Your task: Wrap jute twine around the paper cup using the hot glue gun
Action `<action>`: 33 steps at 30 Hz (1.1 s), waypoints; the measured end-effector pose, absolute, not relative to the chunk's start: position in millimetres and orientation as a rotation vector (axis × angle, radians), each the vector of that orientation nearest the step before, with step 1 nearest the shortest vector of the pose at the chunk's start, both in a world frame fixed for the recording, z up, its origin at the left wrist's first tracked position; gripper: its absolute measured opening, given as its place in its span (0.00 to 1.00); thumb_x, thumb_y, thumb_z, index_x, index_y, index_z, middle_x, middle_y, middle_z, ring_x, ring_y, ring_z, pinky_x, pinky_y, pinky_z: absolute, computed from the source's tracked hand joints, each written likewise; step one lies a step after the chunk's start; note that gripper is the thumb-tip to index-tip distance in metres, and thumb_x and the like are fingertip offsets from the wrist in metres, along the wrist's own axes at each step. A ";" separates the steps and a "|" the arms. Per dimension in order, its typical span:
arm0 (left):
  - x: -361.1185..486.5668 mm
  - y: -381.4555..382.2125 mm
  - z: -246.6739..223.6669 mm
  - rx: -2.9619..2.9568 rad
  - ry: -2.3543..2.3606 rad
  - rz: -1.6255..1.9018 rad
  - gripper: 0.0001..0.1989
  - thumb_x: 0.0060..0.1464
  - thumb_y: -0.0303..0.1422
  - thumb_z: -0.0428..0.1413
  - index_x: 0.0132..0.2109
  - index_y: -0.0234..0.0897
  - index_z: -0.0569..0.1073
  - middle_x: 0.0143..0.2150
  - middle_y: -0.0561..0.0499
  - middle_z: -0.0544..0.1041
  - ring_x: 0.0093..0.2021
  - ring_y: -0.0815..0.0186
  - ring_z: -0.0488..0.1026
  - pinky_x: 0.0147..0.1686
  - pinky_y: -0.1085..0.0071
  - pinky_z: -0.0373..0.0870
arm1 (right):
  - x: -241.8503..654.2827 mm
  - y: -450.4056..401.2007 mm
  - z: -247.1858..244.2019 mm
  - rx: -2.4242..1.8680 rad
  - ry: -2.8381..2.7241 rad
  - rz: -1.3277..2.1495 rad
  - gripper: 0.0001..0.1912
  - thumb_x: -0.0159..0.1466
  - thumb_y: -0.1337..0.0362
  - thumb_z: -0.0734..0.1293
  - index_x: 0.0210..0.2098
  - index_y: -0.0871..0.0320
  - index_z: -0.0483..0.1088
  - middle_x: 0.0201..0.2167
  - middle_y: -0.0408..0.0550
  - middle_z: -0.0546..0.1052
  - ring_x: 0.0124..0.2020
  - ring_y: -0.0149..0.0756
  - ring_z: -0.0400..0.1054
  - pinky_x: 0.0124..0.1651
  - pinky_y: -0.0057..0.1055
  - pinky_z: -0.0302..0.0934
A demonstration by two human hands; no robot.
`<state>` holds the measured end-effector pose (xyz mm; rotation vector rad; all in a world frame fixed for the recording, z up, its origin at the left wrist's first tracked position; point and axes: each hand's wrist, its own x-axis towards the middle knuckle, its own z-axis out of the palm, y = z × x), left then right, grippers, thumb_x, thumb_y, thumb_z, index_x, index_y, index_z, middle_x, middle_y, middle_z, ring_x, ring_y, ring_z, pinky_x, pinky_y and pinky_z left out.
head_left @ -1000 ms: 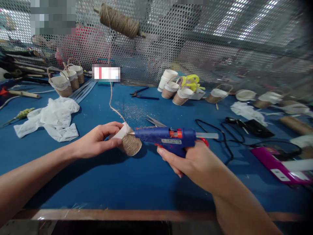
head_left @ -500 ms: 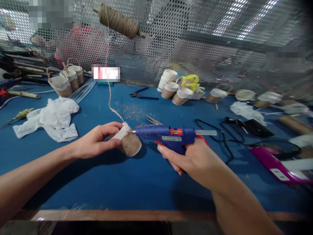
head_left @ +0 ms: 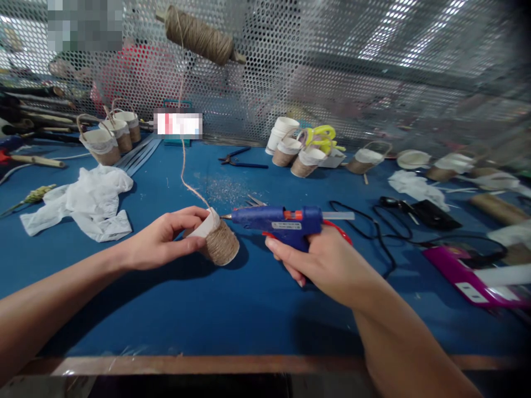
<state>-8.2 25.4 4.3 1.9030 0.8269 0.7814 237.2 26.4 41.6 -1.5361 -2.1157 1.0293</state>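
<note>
My left hand (head_left: 168, 237) pinches the rim of a small paper cup (head_left: 222, 245), tilted on its side and wrapped in brown twine below its white top. From the cup's rim a strand of twine (head_left: 183, 160) runs up to the spool (head_left: 199, 36) on the mesh. A blue glue gun (head_left: 277, 219) is gripped in my right hand (head_left: 319, 257), with a clear glue stick (head_left: 338, 215) out of its back. Its nozzle points left, at the twine near the cup's rim; whether it touches is too small to tell.
Twine-wrapped cups with handles (head_left: 102, 146) stand back left, behind white cloth (head_left: 89, 202). Pliers (head_left: 243, 164), scissors (head_left: 255, 200) and more cups (head_left: 307, 162) lie or stand beyond my hands. A black cord (head_left: 379, 237) and a purple power strip (head_left: 456, 276) are at right.
The glue gun in my right hand has shifted slightly left and up, its nozzle now a little higher beside the cup's rim. My left hand and the cup have hardly moved.
</note>
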 end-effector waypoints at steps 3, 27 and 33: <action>-8.2 26.1 3.2 1.897 0.824 0.795 0.08 0.55 0.29 0.49 0.33 0.33 0.72 0.44 0.46 0.68 0.45 0.62 0.67 0.47 0.67 0.63 | 238.9 24.5 41.9 -1.482 -2.149 1.021 0.19 0.58 0.54 0.61 0.14 0.54 0.58 0.08 0.40 0.64 0.13 0.28 0.61 0.20 0.28 0.59; -8.4 26.1 2.6 1.903 0.843 0.803 0.08 0.55 0.30 0.49 0.33 0.33 0.72 0.44 0.46 0.68 0.44 0.63 0.67 0.45 0.67 0.65 | 237.0 25.1 44.0 -1.475 -2.152 1.042 0.18 0.59 0.56 0.61 0.16 0.55 0.59 0.09 0.38 0.64 0.13 0.26 0.61 0.20 0.25 0.59; -7.9 25.7 3.2 1.913 0.862 0.783 0.08 0.55 0.30 0.49 0.34 0.34 0.73 0.45 0.45 0.69 0.46 0.60 0.67 0.47 0.66 0.64 | 234.6 28.4 41.6 -1.549 -2.081 1.054 0.17 0.59 0.56 0.61 0.17 0.56 0.60 0.08 0.38 0.64 0.12 0.26 0.60 0.19 0.25 0.58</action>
